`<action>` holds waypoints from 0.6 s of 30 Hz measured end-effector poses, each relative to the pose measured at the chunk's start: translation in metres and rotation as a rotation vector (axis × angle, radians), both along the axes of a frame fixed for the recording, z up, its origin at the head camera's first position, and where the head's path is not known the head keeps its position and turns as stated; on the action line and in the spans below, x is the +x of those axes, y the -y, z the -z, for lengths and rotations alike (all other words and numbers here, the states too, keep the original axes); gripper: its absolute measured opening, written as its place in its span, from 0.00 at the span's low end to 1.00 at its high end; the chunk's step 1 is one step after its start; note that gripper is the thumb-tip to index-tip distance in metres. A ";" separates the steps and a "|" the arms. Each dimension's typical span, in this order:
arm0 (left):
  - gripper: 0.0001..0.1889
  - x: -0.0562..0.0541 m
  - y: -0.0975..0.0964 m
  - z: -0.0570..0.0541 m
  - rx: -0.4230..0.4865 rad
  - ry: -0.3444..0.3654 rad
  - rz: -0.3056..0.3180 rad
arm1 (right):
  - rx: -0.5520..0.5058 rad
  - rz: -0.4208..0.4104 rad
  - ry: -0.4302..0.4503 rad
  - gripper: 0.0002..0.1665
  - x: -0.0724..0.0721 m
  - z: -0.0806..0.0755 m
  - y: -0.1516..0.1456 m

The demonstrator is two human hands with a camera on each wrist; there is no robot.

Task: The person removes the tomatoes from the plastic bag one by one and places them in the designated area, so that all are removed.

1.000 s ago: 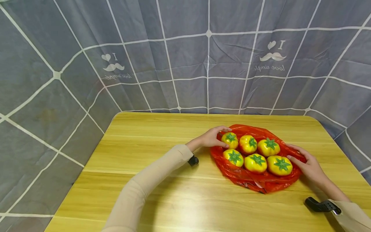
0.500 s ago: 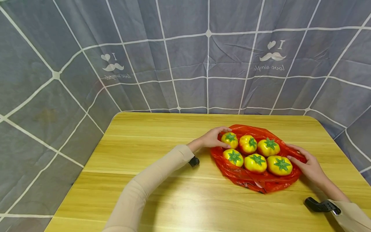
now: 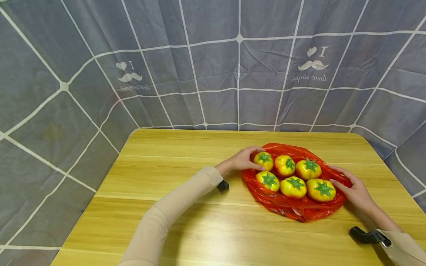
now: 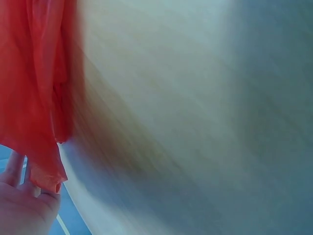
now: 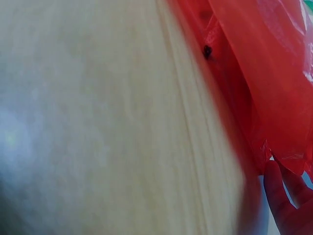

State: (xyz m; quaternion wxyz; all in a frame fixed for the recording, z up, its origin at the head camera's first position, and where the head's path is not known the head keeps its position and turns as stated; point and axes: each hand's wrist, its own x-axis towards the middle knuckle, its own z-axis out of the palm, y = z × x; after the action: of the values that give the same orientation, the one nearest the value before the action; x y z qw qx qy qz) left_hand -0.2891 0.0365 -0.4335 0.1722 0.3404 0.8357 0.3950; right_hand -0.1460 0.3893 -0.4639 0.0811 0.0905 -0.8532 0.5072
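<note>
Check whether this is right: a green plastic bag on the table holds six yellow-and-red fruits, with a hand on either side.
One error: the plastic bag is red, not green, as the head view shows. The rest stands: it lies on the table and holds six yellow-and-red fruits, with the left hand and right hand on either side.

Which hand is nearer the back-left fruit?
Left. The left hand is just left of the fruit; the right hand is across the bag, at its right edge.
</note>
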 end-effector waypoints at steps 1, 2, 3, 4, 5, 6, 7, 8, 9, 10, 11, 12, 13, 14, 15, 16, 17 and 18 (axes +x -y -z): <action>0.36 0.000 0.000 0.000 0.001 0.001 0.002 | 0.002 0.000 -0.002 0.28 0.000 0.000 0.000; 0.36 0.000 0.000 0.000 0.002 0.001 0.005 | 0.004 0.000 -0.005 0.28 0.000 0.000 0.000; 0.36 0.000 0.000 0.000 0.004 0.001 0.008 | 0.006 0.000 -0.006 0.29 0.000 0.000 0.000; 0.36 -0.001 0.000 0.001 0.004 0.000 0.011 | 0.007 0.000 -0.006 0.29 0.000 0.000 0.000; 0.36 -0.001 0.000 0.001 0.005 0.002 0.015 | 0.007 0.000 -0.006 0.28 0.000 0.000 0.000; 0.36 -0.001 0.000 0.001 0.003 0.001 0.016 | 0.008 0.000 -0.004 0.28 0.000 0.000 0.000; 0.36 -0.001 0.000 0.001 0.001 0.001 0.019 | 0.009 0.001 -0.003 0.28 0.000 0.000 0.000; 0.36 -0.001 0.000 0.001 -0.001 0.003 0.021 | 0.010 0.001 -0.001 0.28 0.000 0.000 -0.001; 0.36 -0.001 0.000 0.002 -0.004 0.005 0.021 | 0.013 0.002 -0.001 0.28 0.000 0.000 -0.001; 0.37 -0.001 0.000 0.002 -0.007 0.006 0.021 | 0.016 0.004 -0.002 0.28 0.000 0.001 -0.001; 0.37 -0.001 0.000 0.002 -0.010 0.008 0.020 | 0.019 0.006 -0.003 0.28 0.000 0.001 -0.001; 0.37 -0.001 0.000 0.003 -0.014 0.009 0.018 | 0.021 0.007 -0.002 0.28 0.000 0.001 -0.001; 0.37 -0.001 0.000 0.003 -0.016 0.011 0.017 | 0.023 0.009 -0.002 0.28 0.001 0.001 -0.001; 0.37 0.000 0.000 0.003 -0.018 0.011 0.015 | 0.024 0.010 -0.001 0.28 0.001 0.001 -0.001; 0.37 0.000 0.000 0.003 -0.019 0.011 0.013 | 0.024 0.012 0.000 0.28 0.001 0.000 -0.001; 0.38 0.000 0.000 0.002 -0.022 0.010 0.012 | 0.026 0.014 0.000 0.28 0.001 0.000 -0.001; 0.37 0.000 0.000 0.002 -0.023 0.009 0.011 | 0.027 0.016 0.001 0.28 0.001 0.000 -0.001; 0.37 0.000 0.000 0.002 -0.025 0.007 0.011 | 0.026 0.017 0.002 0.28 0.001 0.000 -0.001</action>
State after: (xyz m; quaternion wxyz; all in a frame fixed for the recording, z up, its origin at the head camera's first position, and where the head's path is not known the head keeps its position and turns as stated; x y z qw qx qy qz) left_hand -0.2889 0.0370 -0.4352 0.1816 0.3416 0.8380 0.3850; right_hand -0.1454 0.3908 -0.4637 0.0833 0.0839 -0.8605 0.4955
